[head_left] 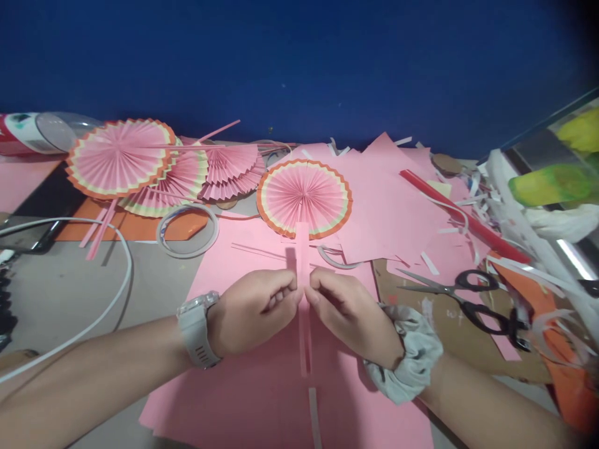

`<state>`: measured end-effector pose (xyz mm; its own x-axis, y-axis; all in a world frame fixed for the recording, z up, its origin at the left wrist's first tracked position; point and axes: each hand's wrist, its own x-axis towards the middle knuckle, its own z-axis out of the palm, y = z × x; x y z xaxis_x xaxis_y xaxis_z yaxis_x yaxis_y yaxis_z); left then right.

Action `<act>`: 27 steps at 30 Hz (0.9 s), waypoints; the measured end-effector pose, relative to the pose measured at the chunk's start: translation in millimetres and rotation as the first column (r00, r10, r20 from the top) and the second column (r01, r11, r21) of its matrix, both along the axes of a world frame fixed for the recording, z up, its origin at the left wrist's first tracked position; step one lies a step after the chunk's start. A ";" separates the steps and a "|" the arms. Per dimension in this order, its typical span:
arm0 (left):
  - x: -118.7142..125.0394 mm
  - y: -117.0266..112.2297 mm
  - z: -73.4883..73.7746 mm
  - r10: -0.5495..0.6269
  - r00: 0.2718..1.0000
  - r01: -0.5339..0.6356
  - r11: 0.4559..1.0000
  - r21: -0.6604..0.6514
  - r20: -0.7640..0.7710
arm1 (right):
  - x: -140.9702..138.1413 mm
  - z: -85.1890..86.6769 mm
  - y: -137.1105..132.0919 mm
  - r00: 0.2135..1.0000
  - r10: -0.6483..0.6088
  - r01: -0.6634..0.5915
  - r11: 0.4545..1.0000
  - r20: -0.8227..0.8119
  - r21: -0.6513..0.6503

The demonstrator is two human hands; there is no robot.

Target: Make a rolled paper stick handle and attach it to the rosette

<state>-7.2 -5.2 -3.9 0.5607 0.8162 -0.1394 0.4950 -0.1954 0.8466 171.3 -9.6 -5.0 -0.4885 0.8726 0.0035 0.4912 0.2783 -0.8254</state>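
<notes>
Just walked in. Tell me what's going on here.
A person is working on a round pleated paper fan edged in yellow and orange. The left hand and right hand pinch a pink paper strip from either side; its far end overlaps the fan's near edge. Pink sheets lie beneath the hands. More pleated fans are piled to the left, and scissors lie open to the right.

Left forearm [107, 365] enters from lower left, right forearm [496, 396] from lower right; both bare, angled inward and forward. Left hand [248, 312] and right hand [350, 318] face each other at centre, thumb tips close together. On each hand the fingers [276, 279] are curled toward the palm, tips in a pinch against the thumb. Each hand roughly continues its forearm's line.
</notes>
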 end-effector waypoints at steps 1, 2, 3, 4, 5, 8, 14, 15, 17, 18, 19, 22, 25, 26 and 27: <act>-0.1 -0.5 -1.2 -0.005 1.000 0.006 1.000 0.026 -0.013 | -0.2 -0.7 -1.2 1.000 -0.009 0.008 1.000 0.030 0.024; -0.2 -1.1 -2.2 -0.014 1.000 0.015 0.999 0.045 -0.021 | -0.4 -1.4 -2.5 0.998 -0.018 0.015 0.999 0.060 0.048; -0.2 -1.7 -2.9 -0.023 0.999 0.025 0.998 0.062 -0.025 | -0.5 -2.0 -3.7 0.996 -0.026 0.020 0.997 0.088 0.071; -0.2 -2.3 -3.4 -0.035 0.999 0.037 0.996 0.076 -0.027 | -0.5 -2.6 -4.8 0.994 -0.032 0.023 0.996 0.108 0.089; -0.2 -2.9 -3.7 -0.043 0.999 0.045 0.995 0.087 -0.028 | -0.3 -3.0 -5.6 0.992 -0.031 0.019 0.995 0.120 0.100; -0.3 -3.8 -3.8 -0.047 0.999 0.048 0.995 0.090 -0.011 | 0.9 -3.5 -5.8 0.995 -0.014 0.006 0.997 0.094 0.082; -1.5 -1.1 1.2 -0.123 0.990 0.122 0.992 0.017 0.068 | 3.0 -1.7 -1.3 0.999 -0.016 0.017 0.999 -0.032 0.027; -1.7 -0.5 2.0 -0.105 0.991 0.104 0.994 0.023 0.078 | 2.9 -1.5 -1.1 0.999 -0.001 0.002 1.000 -0.033 0.027; -1.9 -0.1 2.3 -0.066 0.995 0.063 0.997 0.043 0.071 | 2.4 -1.6 -1.6 1.000 0.022 -0.022 0.999 -0.011 0.031; -1.8 -0.4 1.8 -0.052 0.997 0.048 0.997 0.060 0.055 | 2.0 -2.0 -2.3 1.000 0.029 -0.029 0.999 0.002 0.034; -1.5 -1.1 0.9 -0.043 0.998 0.040 0.996 0.077 0.035 | 1.6 -2.6 -3.3 0.999 0.030 -0.030 0.999 0.012 0.040; -0.3 -3.9 -2.7 -0.043 0.999 0.045 0.992 0.114 -0.019 | 0.8 -4.7 -6.4 0.999 0.012 -0.015 0.997 0.052 0.071; -0.1 -3.9 -4.4 -0.043 0.999 0.044 0.993 0.112 -0.017 | 1.5 -4.1 -6.3 0.999 0.014 -0.017 0.997 0.047 0.071; -0.7 -2.9 -4.1 -0.056 0.998 0.053 0.995 0.086 0.022 | 2.2 -2.9 -5.2 1.000 0.027 -0.027 0.999 0.005 0.044; -1.5 -1.7 -3.4 -0.074 0.994 0.070 0.996 0.049 0.086 | 3.0 -1.4 -3.6 0.997 0.041 -0.042 0.999 -0.060 -0.001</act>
